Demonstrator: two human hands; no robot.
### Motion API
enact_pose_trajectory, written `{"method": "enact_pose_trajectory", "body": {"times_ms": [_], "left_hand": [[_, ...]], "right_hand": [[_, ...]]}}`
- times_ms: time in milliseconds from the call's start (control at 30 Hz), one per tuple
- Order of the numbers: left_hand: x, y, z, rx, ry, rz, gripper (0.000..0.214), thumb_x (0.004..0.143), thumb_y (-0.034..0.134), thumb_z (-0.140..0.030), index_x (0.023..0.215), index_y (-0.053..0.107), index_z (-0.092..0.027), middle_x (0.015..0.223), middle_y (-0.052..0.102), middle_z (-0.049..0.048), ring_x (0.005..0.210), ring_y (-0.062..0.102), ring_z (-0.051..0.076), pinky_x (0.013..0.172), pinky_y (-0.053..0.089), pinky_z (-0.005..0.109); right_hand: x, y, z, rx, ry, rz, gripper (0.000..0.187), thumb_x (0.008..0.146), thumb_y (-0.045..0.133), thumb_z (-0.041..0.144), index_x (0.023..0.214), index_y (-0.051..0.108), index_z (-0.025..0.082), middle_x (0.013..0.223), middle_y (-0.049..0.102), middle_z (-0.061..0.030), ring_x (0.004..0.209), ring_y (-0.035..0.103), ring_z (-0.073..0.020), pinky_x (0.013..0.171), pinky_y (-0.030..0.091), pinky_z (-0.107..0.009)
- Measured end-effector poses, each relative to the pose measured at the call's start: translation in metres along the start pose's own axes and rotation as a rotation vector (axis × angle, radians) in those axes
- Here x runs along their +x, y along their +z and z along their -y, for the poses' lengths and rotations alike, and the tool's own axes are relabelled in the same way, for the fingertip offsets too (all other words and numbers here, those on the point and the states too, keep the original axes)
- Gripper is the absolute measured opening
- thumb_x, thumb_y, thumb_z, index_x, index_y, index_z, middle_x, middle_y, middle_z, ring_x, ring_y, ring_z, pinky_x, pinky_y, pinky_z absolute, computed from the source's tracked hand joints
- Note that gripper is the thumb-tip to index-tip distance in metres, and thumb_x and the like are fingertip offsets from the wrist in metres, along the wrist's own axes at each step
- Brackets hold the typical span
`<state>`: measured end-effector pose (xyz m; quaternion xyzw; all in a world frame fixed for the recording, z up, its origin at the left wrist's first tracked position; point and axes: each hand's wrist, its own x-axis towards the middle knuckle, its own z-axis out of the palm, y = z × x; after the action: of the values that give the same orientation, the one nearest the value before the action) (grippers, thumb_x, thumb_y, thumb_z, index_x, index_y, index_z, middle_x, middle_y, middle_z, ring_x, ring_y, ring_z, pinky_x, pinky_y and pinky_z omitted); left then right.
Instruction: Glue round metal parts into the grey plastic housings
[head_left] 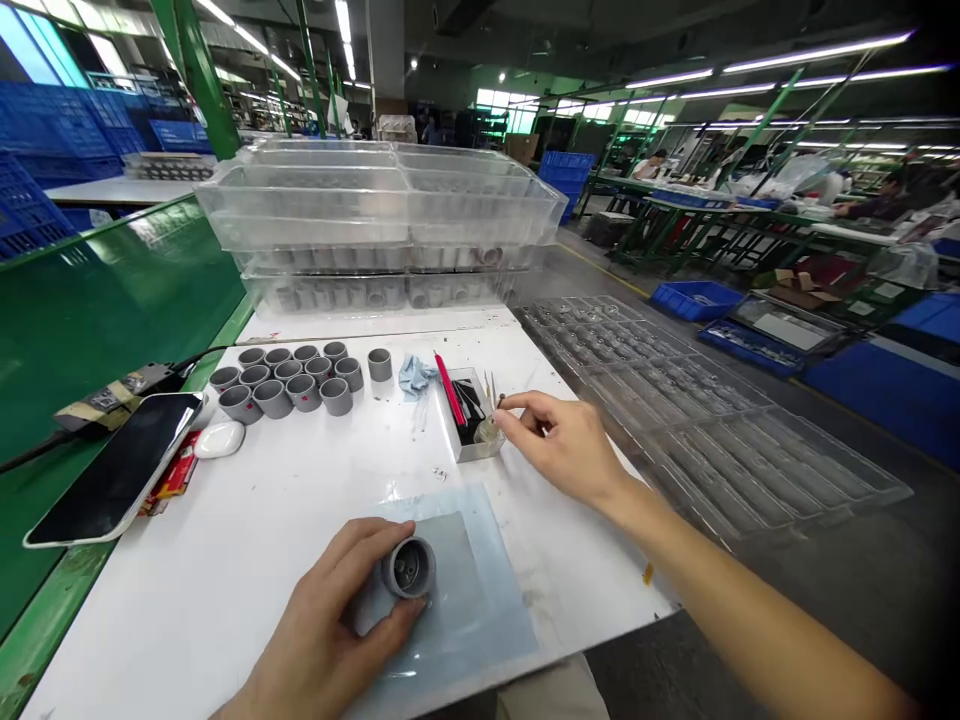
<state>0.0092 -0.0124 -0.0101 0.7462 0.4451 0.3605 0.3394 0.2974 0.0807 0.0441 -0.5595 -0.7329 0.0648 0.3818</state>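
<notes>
My left hand (pixel 337 625) is closed round a grey cylindrical part (pixel 409 567), held on its side over a pale blue mat (pixel 480 600) near the front of the white table (pixel 262 520). My right hand (pixel 559 440) reaches to a small white box (pixel 471 420) of tools, with thumb and forefinger pinched on a thin tool beside a small bottle; I cannot make the tool out. A red pen (pixel 450 388) lies across the box. Several more grey cylinders (pixel 292 380) stand in rows at the table's back left.
Stacked clear plastic trays (pixel 382 215) holding grey parts fill the back of the table. Empty clear blister trays (pixel 697 410) lie to the right. A phone (pixel 120 470), a white mouse-like object (pixel 219 438) and a blue cloth (pixel 415 375) lie on the left and middle. People work at distant benches.
</notes>
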Motion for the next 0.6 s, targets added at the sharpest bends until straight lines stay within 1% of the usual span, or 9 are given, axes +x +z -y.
{"method": "enact_pose_trajectory", "body": {"times_ms": [67, 133, 200, 267, 367, 433, 500, 567, 600], "left_hand": [[0.0, -0.007, -0.003, 0.051, -0.047, 0.014, 0.05, 0.095, 0.066, -0.027, 0.14, 0.05, -0.044, 0.129, 0.066, 0.0012, 0.115, 0.066, 0.023, 0.101, 0.057, 0.038], [0.002, -0.018, -0.009, 0.126, -0.104, 0.048, 0.052, 0.096, 0.064, -0.033, 0.143, 0.046, -0.045, 0.127, 0.065, 0.0008, 0.113, 0.065, 0.024, 0.098, 0.057, 0.041], [0.004, -0.032, -0.015, 0.237, -0.13, 0.102, 0.047, 0.097, 0.063, -0.039, 0.141, 0.049, -0.043, 0.121, 0.066, 0.0013, 0.111, 0.064, 0.027, 0.093, 0.057, 0.044], [0.005, -0.044, -0.02, 0.38, -0.111, 0.158, 0.043, 0.096, 0.065, -0.041, 0.137, 0.054, -0.04, 0.115, 0.068, 0.002, 0.109, 0.063, 0.03, 0.091, 0.054, 0.048], [0.005, -0.055, -0.024, 0.588, -0.032, 0.229, 0.044, 0.095, 0.066, -0.033, 0.138, 0.057, -0.032, 0.111, 0.07, 0.0052, 0.108, 0.06, 0.033, 0.089, 0.051, 0.052], [0.003, -0.055, -0.027, 0.7, 0.019, 0.264, 0.049, 0.095, 0.064, -0.023, 0.143, 0.054, -0.025, 0.111, 0.071, 0.0086, 0.106, 0.059, 0.034, 0.085, 0.05, 0.052], [0.003, -0.052, -0.031, 0.765, 0.061, 0.302, 0.054, 0.095, 0.06, -0.015, 0.148, 0.049, -0.02, 0.112, 0.071, 0.0108, 0.104, 0.058, 0.033, 0.084, 0.049, 0.051], [0.002, -0.05, -0.037, 0.766, 0.065, 0.337, 0.059, 0.095, 0.055, -0.011, 0.152, 0.045, -0.022, 0.116, 0.068, 0.0106, 0.105, 0.058, 0.032, 0.086, 0.049, 0.049], [0.002, -0.051, -0.04, 0.747, 0.05, 0.343, 0.06, 0.096, 0.054, -0.012, 0.153, 0.044, -0.025, 0.118, 0.067, 0.0094, 0.106, 0.058, 0.031, 0.088, 0.049, 0.048]], "right_hand": [[-0.005, 0.004, -0.009, 0.08, 0.037, -0.077, 0.02, 0.092, 0.068, 0.036, 0.083, 0.069, 0.018, 0.054, 0.054, 0.0053, 0.048, 0.045, -0.0099, 0.052, 0.038, -0.025], [-0.01, 0.008, -0.016, 0.143, 0.062, -0.173, 0.024, 0.093, 0.066, 0.037, 0.078, 0.061, 0.019, 0.053, 0.046, 0.0066, 0.048, 0.04, -0.0098, 0.051, 0.035, -0.025], [-0.013, 0.012, -0.022, 0.166, 0.085, -0.212, 0.024, 0.093, 0.066, 0.037, 0.077, 0.058, 0.02, 0.053, 0.042, 0.0076, 0.048, 0.037, -0.0096, 0.051, 0.034, -0.025], [-0.015, 0.015, -0.024, 0.186, 0.104, -0.232, 0.023, 0.091, 0.068, 0.036, 0.078, 0.059, 0.019, 0.052, 0.041, 0.0082, 0.048, 0.036, -0.0094, 0.052, 0.033, -0.026], [-0.014, 0.017, -0.023, 0.214, 0.115, -0.248, 0.022, 0.089, 0.07, 0.035, 0.077, 0.06, 0.02, 0.05, 0.041, 0.0084, 0.047, 0.035, -0.0094, 0.052, 0.032, -0.027], [-0.014, 0.018, -0.023, 0.231, 0.115, -0.242, 0.022, 0.089, 0.07, 0.035, 0.076, 0.06, 0.02, 0.05, 0.041, 0.0085, 0.046, 0.035, -0.0094, 0.052, 0.032, -0.027], [-0.014, 0.02, -0.023, 0.23, 0.115, -0.241, 0.023, 0.089, 0.071, 0.036, 0.076, 0.061, 0.02, 0.05, 0.042, 0.0082, 0.046, 0.036, -0.0094, 0.052, 0.032, -0.028], [-0.015, 0.021, -0.024, 0.214, 0.107, -0.258, 0.022, 0.088, 0.073, 0.035, 0.075, 0.062, 0.02, 0.05, 0.044, 0.0078, 0.046, 0.037, -0.0096, 0.052, 0.033, -0.028], [-0.015, 0.022, -0.024, 0.207, 0.102, -0.268, 0.022, 0.087, 0.074, 0.035, 0.075, 0.062, 0.021, 0.051, 0.045, 0.0076, 0.046, 0.037, -0.0098, 0.052, 0.033, -0.028]]}}
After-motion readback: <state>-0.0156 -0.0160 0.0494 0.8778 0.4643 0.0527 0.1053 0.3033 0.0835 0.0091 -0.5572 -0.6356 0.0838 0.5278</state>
